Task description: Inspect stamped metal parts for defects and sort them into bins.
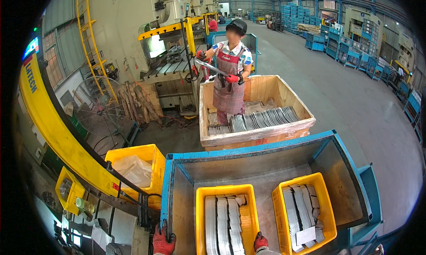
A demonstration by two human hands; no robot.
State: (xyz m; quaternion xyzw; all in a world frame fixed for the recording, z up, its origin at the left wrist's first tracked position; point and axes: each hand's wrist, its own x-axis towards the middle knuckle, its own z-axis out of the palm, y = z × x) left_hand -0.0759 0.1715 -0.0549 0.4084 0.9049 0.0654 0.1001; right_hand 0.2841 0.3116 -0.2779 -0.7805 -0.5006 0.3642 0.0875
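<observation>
My left hand (164, 243), in a red glove with dark fingertips, rests at the left rim of a large blue metal bin (248, 154), its visible fingers apart. My right hand (260, 242), gloved the same way, is closed at the right rim of a yellow plastic crate (253, 210) inside the bin. Rows of thin, stacked grey metal parts (222, 224) fill that crate. To its right a second yellow crate (326, 197) holds similar parts (298, 210), with a white paper sheet (305, 236) lying on them.
Beyond the bin, a person (230, 73) in red gloves holds a long metal part by a wooden crate (257, 138) of curved metal pieces. A yellow arm (66, 130), a yellow tub (156, 166) and a fan (100, 106) stand left. A press (171, 64) stands behind.
</observation>
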